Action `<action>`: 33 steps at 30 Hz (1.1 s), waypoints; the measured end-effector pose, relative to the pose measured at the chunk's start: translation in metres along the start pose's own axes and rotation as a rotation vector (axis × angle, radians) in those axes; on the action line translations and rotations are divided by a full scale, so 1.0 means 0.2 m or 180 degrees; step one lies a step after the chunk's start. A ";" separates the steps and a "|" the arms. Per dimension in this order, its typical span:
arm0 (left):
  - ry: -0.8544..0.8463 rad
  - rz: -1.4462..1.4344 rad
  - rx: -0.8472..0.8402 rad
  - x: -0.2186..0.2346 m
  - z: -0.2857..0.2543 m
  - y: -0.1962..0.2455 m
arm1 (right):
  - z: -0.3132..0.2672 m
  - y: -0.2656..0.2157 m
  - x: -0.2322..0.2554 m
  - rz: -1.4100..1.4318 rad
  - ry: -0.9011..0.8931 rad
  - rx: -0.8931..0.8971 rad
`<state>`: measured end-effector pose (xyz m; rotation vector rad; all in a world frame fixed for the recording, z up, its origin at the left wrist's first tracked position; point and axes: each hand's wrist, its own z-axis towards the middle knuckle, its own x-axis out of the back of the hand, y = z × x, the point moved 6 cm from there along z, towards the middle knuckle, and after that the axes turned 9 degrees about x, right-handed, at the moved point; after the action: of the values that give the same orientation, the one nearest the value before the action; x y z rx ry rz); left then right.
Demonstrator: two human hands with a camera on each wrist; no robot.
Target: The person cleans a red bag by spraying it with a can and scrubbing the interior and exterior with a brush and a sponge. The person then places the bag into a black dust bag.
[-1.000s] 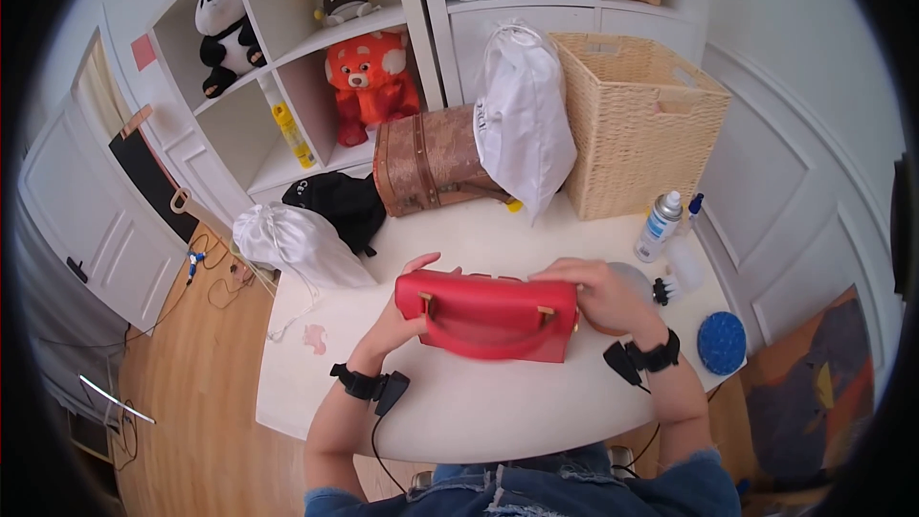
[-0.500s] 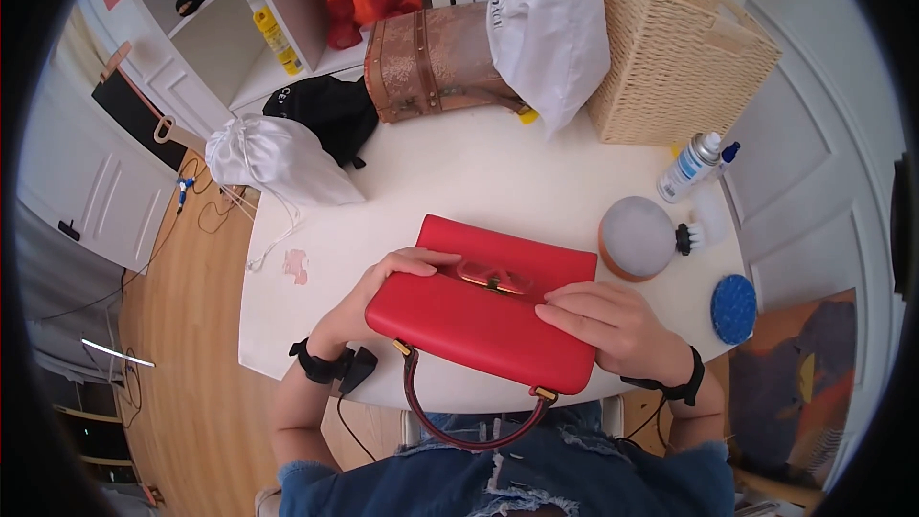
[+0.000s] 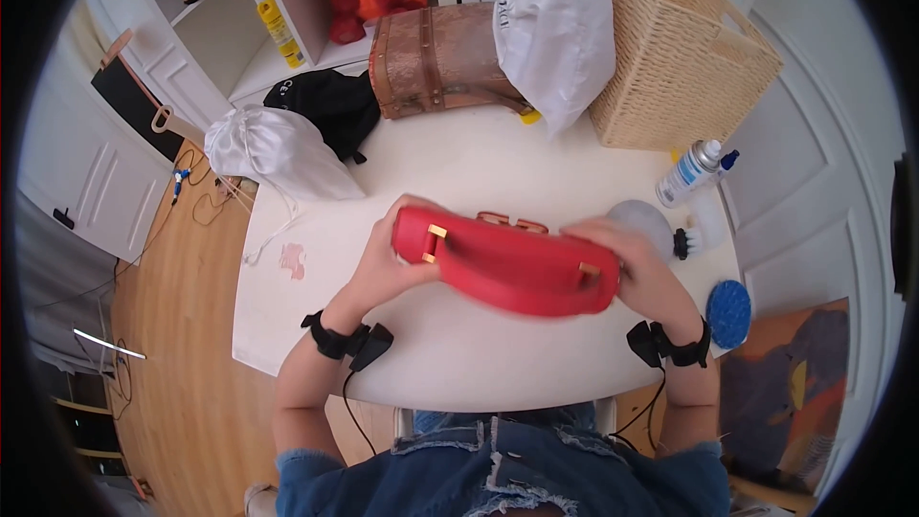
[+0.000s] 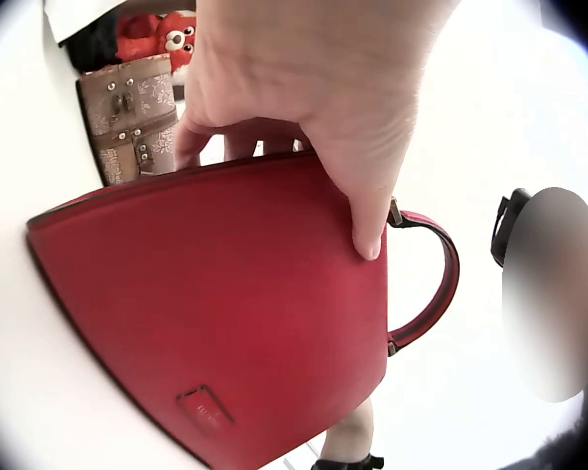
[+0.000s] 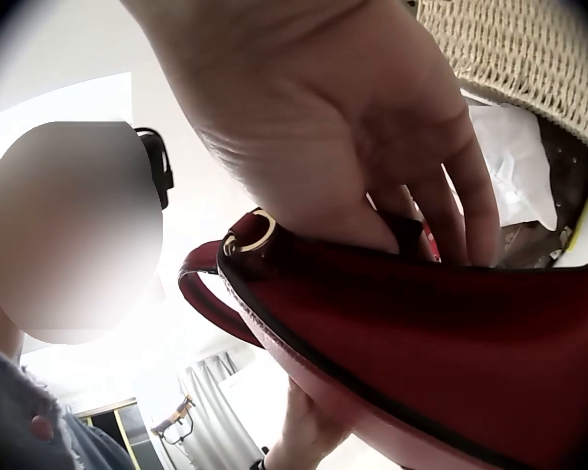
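Observation:
Both hands hold a red handbag (image 3: 507, 254) over the near part of the white table (image 3: 412, 354), its top turned up toward the head camera. Gold fittings fix the short red handle (image 4: 445, 284); in the head view this part is blurred. At the bag's left end, my left hand (image 3: 383, 268) grips it, thumb laid along one face and fingers round the other side. My right hand (image 3: 643, 263) holds the opposite end. In the right wrist view, the right hand's fingers (image 5: 478, 211) reach over the bag's edge. A small stamped patch (image 4: 206, 409) shows low on one face.
A white drawstring pouch (image 3: 278, 153), black pouch (image 3: 330, 105), brown trunk (image 3: 436, 62), white dust bag (image 3: 555, 38) and wicker basket (image 3: 680, 57) line the back. Right of the handbag are a spray can (image 3: 687, 174), round grey-topped thing (image 3: 639, 220), brush (image 3: 685, 243) and blue pad (image 3: 729, 314).
The handbag tipped toward the body, showing its front clasp, then tilted back and moved away from the lap, top up again. Both hands kept hold. The head view dropped lower.

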<state>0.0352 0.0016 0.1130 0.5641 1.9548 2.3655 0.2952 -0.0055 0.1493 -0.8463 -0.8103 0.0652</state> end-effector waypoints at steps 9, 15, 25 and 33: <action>0.0526 -0.0667 0.0714 0.00 0.15 -0.01 | -0.12 0.36 -0.09 0.2209 0.1337 -0.0799; 0.0732 -0.1244 0.1329 0.06 0.20 -0.13 | 0.02 0.27 -0.17 0.0985 0.1048 -0.0383; -0.0247 -0.2410 0.1364 0.02 0.18 -0.38 | 0.13 0.54 -0.21 0.1570 0.1219 -0.1261; -0.0156 -0.3212 0.1235 0.01 0.15 -0.46 | 0.10 0.39 -0.07 0.0980 0.1339 -0.1386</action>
<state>0.0223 0.0499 0.0303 -0.3264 1.9736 1.3562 0.2926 0.0549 0.0956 -1.3392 -0.2924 -0.0200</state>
